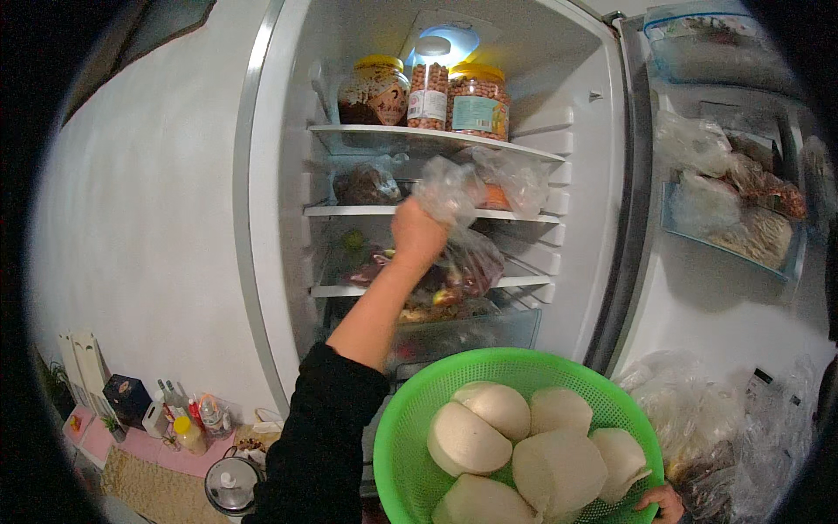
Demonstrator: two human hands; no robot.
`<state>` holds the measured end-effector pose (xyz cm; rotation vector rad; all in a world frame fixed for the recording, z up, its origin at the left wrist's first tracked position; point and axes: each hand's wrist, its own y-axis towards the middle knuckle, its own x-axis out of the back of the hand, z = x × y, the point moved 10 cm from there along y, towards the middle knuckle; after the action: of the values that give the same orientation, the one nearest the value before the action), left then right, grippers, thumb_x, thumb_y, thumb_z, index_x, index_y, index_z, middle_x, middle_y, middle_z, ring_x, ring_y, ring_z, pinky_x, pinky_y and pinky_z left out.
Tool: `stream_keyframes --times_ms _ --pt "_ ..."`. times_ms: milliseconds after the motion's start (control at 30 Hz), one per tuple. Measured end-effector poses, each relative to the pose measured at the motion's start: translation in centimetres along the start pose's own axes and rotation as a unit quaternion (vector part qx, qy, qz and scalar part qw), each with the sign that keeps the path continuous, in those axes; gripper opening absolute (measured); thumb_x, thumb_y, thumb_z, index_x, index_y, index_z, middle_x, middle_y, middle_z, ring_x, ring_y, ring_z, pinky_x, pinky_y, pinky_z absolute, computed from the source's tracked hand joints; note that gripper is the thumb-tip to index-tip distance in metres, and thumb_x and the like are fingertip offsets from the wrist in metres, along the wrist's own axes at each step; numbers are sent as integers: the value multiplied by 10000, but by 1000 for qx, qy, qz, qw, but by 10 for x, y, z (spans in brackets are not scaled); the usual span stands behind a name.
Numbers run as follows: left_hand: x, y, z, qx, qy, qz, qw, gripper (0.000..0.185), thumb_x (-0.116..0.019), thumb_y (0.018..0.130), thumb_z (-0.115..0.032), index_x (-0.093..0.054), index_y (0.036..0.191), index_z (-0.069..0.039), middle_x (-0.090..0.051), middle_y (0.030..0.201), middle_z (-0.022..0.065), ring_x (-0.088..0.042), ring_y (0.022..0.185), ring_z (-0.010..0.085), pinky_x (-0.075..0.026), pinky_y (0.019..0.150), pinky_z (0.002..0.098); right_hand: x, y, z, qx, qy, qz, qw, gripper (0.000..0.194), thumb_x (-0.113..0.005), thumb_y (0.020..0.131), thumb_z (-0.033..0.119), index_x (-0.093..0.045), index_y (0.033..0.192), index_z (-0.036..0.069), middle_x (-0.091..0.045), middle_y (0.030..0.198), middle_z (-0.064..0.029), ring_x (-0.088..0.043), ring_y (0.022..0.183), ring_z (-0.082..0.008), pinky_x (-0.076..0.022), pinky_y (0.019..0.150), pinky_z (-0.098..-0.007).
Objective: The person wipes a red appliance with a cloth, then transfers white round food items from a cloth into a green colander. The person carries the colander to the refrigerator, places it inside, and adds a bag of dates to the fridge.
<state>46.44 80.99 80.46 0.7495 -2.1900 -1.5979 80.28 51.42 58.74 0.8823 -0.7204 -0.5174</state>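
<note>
My left hand [421,230] reaches into an open refrigerator and is closed around the gathered top of a clear plastic bag [476,265]. Dark purplish pieces show through the bag, which hangs in front of a lower shelf; what they are I cannot tell. At the lower right, my right hand [662,504] grips the rim of a round green plastic basket [387,452], with only its fingers showing. Several large white steamed buns [469,440] lie in the basket, which is in front of the refrigerator's lower part.
Jars with yellow lids [480,98] and a tall bottle of round nuts [429,92] stand on the top shelf [432,139]. Other bags [517,183] fill the shelf below. At right, the open door [694,288] holds bagged food. A lidded pot [232,485] stands lower left.
</note>
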Motion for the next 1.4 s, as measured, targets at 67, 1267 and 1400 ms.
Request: stream_keyframes --times_ms 67,1267,1400 --pt "24 14 -7 -47 -37 -81 995 230 -671 703 -177 -653 892 -48 -648 827 173 -618 793 357 -477 689 413 -2 1 3 -3 21 -5 1000 90 -615 688 -3 -558 741 42 -578 704 -84 -578 657 -211 -461 645 -308" --pt "370 -43 -163 -162 262 -199 930 542 -593 776 22 -513 1251 -225 -502 734 3 -462 588 63 -430 563 191 -27 39 42 31 52 -138 989 193 -622 585 -40 -512 691 78 -526 647 -32 -517 589 -142 -412 563 -253" --pt "394 -56 -160 -187 286 -172 924 472 -636 764 -8 -558 1200 -172 -507 774 12 -470 603 64 -432 568 196 -55 73 54 -6 105 -134 985 204 -619 593 -42 -534 742 66 -535 677 -34 -518 624 -130 -413 594 -237"
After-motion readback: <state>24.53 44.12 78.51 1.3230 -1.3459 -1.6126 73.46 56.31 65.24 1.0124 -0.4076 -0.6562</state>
